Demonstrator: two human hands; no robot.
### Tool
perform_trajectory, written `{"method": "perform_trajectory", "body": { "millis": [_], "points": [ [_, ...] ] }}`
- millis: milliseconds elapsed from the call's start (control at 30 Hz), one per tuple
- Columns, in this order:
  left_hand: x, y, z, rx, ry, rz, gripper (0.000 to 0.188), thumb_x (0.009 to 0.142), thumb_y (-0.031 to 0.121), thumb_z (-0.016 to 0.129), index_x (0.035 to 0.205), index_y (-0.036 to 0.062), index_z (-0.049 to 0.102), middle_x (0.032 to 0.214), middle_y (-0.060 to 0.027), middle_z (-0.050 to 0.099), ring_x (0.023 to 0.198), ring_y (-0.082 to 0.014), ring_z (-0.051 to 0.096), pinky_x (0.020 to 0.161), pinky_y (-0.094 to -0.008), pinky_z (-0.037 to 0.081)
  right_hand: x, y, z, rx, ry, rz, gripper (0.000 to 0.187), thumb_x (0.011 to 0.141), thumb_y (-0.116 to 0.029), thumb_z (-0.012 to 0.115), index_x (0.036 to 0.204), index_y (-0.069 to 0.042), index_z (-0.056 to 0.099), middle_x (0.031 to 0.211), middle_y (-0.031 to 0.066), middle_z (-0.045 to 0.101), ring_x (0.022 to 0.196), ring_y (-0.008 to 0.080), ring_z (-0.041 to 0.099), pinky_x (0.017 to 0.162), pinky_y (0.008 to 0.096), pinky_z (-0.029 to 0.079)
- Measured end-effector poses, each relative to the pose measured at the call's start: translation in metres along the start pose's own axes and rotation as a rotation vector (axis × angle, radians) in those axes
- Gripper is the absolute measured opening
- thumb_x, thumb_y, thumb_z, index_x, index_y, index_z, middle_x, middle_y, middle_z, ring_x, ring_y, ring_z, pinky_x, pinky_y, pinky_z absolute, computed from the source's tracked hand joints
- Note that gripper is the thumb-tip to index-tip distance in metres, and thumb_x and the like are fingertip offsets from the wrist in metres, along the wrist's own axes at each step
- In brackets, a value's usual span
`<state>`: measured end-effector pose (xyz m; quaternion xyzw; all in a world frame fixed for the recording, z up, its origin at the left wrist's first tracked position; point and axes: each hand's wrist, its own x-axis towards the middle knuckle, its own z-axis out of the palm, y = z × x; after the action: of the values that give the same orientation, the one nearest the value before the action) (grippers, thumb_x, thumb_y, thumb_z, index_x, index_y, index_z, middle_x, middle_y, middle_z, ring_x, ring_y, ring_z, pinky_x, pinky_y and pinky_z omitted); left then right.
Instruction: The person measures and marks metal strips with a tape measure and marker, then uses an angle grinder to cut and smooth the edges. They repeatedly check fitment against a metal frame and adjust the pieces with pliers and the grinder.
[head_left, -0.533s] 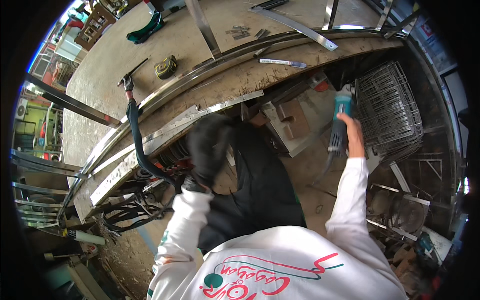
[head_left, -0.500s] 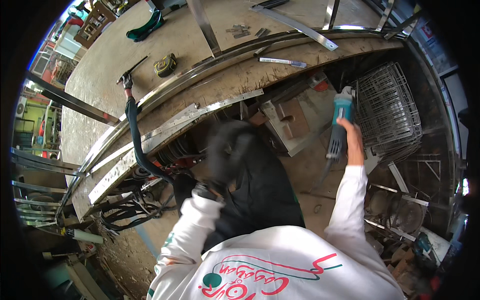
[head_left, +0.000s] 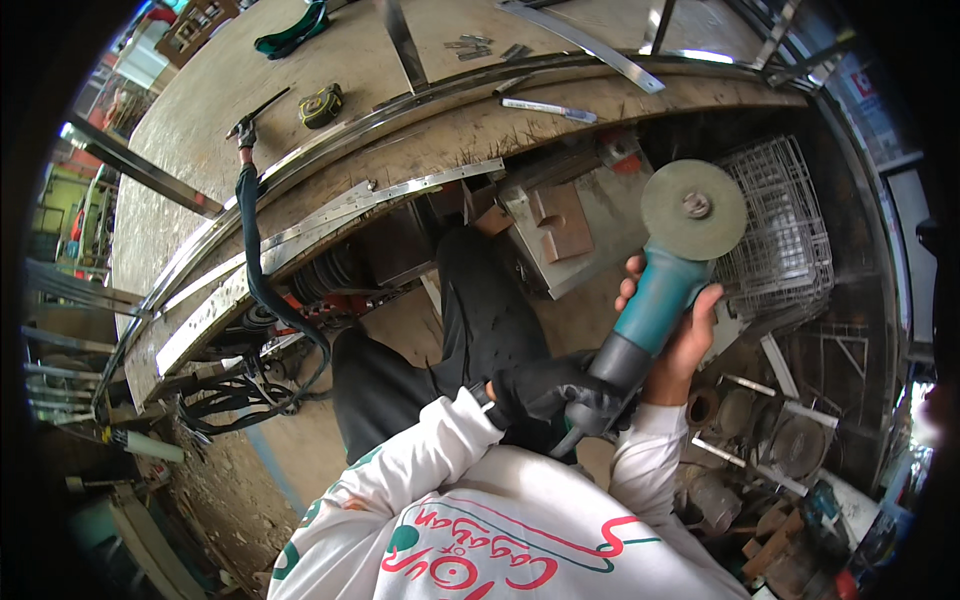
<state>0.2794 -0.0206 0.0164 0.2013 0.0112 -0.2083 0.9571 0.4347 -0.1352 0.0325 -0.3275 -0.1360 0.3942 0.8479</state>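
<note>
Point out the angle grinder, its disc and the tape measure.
Angle grinder [head_left: 650, 302]: head view, on its teal body.
Disc [head_left: 672, 215]: head view, on its flat face.
Tape measure [head_left: 320, 107]: head view, on its yellow-and-black case.

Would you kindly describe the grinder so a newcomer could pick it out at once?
Start at the big wooden table across the top, then go below its right end to the wire basket. Just left of the basket, the grinder lies in the bare right hand, the black-gloved left hand at its rear. Its teal colour and large, round disc set it apart from the grey basket.
</note>
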Motion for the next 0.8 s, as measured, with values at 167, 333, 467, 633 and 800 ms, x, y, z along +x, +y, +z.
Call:
{"method": "perform_trajectory", "body": {
  "millis": [167, 333, 467, 633, 800],
  "points": [
    [0.001, -0.010, 0.014, 0.224, 0.308, 0.102, 0.047, 0.094, 0.019, 0.079, 0.131, -0.0001, 0.058, 0.107, -0.0071, 0.069, 0.093, -0.0144, 0.068, 0.081, -0.0309, 0.057, 0.006, 0.008, 0.006, -0.122, 0.151, 0.014, 0.093, 0.101, -0.078, 0.043, 0.140, 0.006, 0.052, 0.123, 0.0218, 0.068, 0.094, 0.0278, 0.072, 0.080, 0.0396, 0.062],
    [0.007, -0.015, -0.003, 0.268, 0.339, 0.178, 0.045, 0.091, 0.017, 0.082, 0.126, 0.0005, 0.061, 0.103, -0.0062, 0.071, 0.091, -0.0149, 0.070, 0.084, -0.0298, 0.057, 0.018, 0.009, 0.010, -0.217, 0.255, 0.143, 0.094, 0.100, -0.081, 0.037, 0.133, 0.004, 0.059, 0.110, 0.0180, 0.071, 0.086, 0.0259, 0.074, 0.074, 0.0382, 0.063],
    [0.003, -0.006, -0.011, 0.271, 0.326, 0.093, 0.041, 0.092, 0.018, 0.081, 0.125, 0.0003, 0.064, 0.104, -0.0074, 0.073, 0.092, -0.0156, 0.070, 0.085, -0.0308, 0.057, 0.023, 0.014, 0.017, -0.223, 0.205, 0.133, 0.083, 0.098, -0.073, 0.056, 0.130, 0.004, 0.060, 0.102, 0.0172, 0.072, 0.085, 0.0259, 0.074, 0.073, 0.0383, 0.064],
    [-0.024, 0.054, -0.051, 1.418, 0.529, 0.444, 0.042, 0.088, 0.018, 0.082, 0.124, 0.0022, 0.069, 0.104, -0.0130, 0.072, 0.098, -0.0243, 0.072, 0.086, -0.0362, 0.057, 0.040, 0.008, 0.004, -0.530, 0.183, 0.341, 0.068, 0.083, -0.038, 0.087, 0.128, 0.003, 0.057, 0.108, 0.0175, 0.070, 0.077, 0.0241, 0.073, 0.069, 0.0373, 0.064],
    [-0.079, 0.188, -0.098, 2.165, 1.204, 0.647, 0.044, 0.084, 0.027, 0.084, 0.127, 0.0195, 0.076, 0.117, -0.0106, 0.070, 0.105, -0.0353, 0.068, 0.091, -0.0458, 0.054, 0.047, 0.017, 0.001, -0.681, 0.156, 0.330, 0.074, 0.076, -0.021, 0.090, 0.135, -0.001, 0.050, 0.101, 0.0129, 0.069, 0.074, 0.0209, 0.072, 0.068, 0.0360, 0.063]
  ]
}}
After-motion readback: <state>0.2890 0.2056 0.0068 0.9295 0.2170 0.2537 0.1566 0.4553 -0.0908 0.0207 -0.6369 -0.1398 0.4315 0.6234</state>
